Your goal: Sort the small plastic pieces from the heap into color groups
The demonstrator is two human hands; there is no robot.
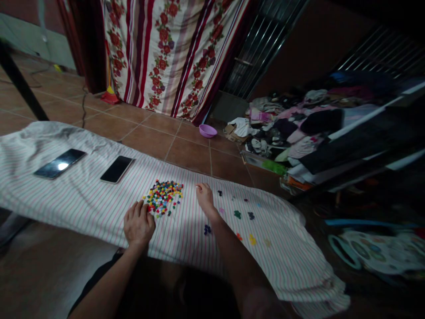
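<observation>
A mixed pile of small coloured pieces (165, 195) lies on the striped cloth (186, 217). My left hand (138, 223) rests palm down at the pile's lower left edge, fingers spread and touching the nearest pieces. To the right of the pile, my right hand (204, 197) is closed in a pinch on a small whitish piece (198, 186) at its fingertips. Around and beyond my right forearm lie small same-coloured groups: dark blue (207, 229), green (237, 214), yellow (252, 239), red-orange (239, 237), pink (222, 211) and black (219, 193).
Two phones, one (60, 164) at the far left and another (117, 169) nearer the pile, lie on the cloth. Beyond the cloth's edge are a purple bowl (208, 130) on the tiled floor, a floral curtain (162, 53) and heaped clothes (288, 119).
</observation>
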